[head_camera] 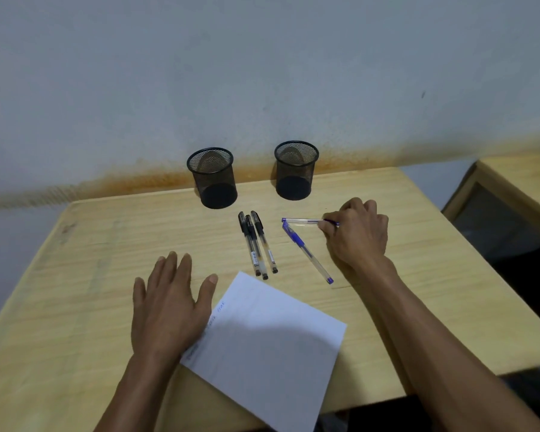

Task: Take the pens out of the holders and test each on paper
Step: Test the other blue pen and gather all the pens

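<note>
A: Right hand (357, 233) is pinching a clear blue-capped plastic pen (303, 220) lying on the wooden bench (91, 244).

B: Left hand (169, 304) is lying flat, fingers apart, pinning white paper (272, 338). Pen looks light, stiff, slick; mid-barrel grip is seeming best.

Two empty black mesh holders (214, 177) (295, 173) stand upright at 12 o'clock. Three black capped gel pens (258, 243) lie side by side; two blue pens (307, 251) (303, 220) at 2 o'clock. White paper (272, 347), faintly scribbled, perhaps blue ink, at 6.
</note>
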A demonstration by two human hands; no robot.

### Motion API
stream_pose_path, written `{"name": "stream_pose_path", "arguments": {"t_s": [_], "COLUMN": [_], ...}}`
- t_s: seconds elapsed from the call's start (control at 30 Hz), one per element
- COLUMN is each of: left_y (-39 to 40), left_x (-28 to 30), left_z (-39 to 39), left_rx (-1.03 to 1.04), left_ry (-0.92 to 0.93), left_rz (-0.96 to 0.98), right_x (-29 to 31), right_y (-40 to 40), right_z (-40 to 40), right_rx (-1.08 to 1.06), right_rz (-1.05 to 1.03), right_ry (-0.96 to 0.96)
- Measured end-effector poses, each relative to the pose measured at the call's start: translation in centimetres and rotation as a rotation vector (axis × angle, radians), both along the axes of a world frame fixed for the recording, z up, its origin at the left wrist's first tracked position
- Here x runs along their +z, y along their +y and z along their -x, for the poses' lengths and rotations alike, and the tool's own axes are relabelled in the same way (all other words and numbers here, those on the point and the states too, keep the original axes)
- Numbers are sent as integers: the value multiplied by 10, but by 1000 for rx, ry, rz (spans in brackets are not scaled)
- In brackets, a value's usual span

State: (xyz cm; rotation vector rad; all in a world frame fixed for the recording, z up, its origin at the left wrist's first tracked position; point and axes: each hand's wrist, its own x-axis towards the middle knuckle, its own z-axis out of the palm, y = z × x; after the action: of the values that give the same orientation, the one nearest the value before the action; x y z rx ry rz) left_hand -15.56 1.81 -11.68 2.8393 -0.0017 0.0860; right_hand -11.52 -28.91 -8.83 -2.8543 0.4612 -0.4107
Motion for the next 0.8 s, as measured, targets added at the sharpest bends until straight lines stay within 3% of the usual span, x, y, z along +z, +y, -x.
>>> {"name": "stream_pose_path", "arguments": {"t_s": [0.23, 0.37, 0.5, 0.63, 0.8], "left_y": [1, -2, -15, -42, -45], "left_x": [0, 19, 59, 76, 68], "left_z": [3, 5, 15, 30, 33], "left_rx": [-11, 89, -64, -308, -363], "left_ry": [-14, -54, -242, -266, -371], "left_rz": [36, 313, 474, 529, 550], "right_x": [0, 21, 40, 42, 41], "right_y": [-2, 16, 55, 80, 92], "right_z": [3, 35, 65, 78, 81], "right_rx": [-21, 61, 293, 306, 304], "right_rz": [-17, -728, -1204, -1454, -1522], "right_ry": [-48, -310, -282, -236, -172]}}
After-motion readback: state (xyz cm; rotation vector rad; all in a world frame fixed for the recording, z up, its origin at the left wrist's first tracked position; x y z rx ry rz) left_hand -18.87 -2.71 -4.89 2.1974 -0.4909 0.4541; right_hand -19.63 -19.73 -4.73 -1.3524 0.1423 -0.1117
